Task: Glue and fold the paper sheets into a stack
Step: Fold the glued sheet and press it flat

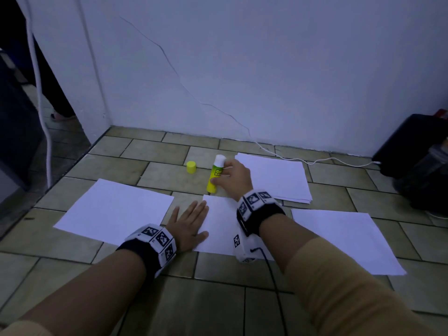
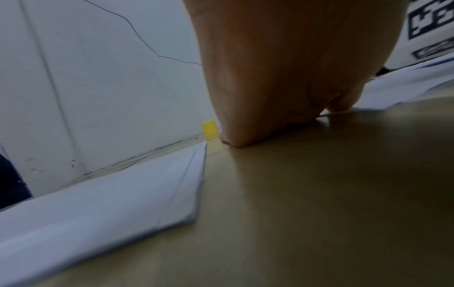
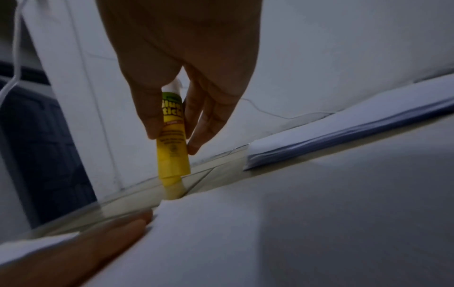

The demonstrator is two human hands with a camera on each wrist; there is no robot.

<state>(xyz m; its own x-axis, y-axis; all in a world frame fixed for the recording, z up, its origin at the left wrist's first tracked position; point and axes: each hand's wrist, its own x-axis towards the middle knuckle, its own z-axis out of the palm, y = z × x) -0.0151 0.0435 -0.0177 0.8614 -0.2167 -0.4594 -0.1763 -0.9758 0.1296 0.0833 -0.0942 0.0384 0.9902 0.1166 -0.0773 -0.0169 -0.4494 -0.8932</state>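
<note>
- Flat, fingers spread, the left hand (image 1: 188,221) presses the middle sheet (image 1: 219,229) against the floor.
- Just beyond its far edge, the right hand (image 1: 234,177) grips the uncapped glue stick (image 1: 214,174).
- Best kept pinned while gluing, with even strokes along the edge.

glue stick (image 1: 213,177) yellow with green label band, white top; loose cap (image 1: 191,167) plain yellow. paper sheets (image 1: 114,210) white, floor tiles (image 1: 126,167) olive-tan. wrist bands (image 1: 155,246) black with black-and-white square markers.
</note>
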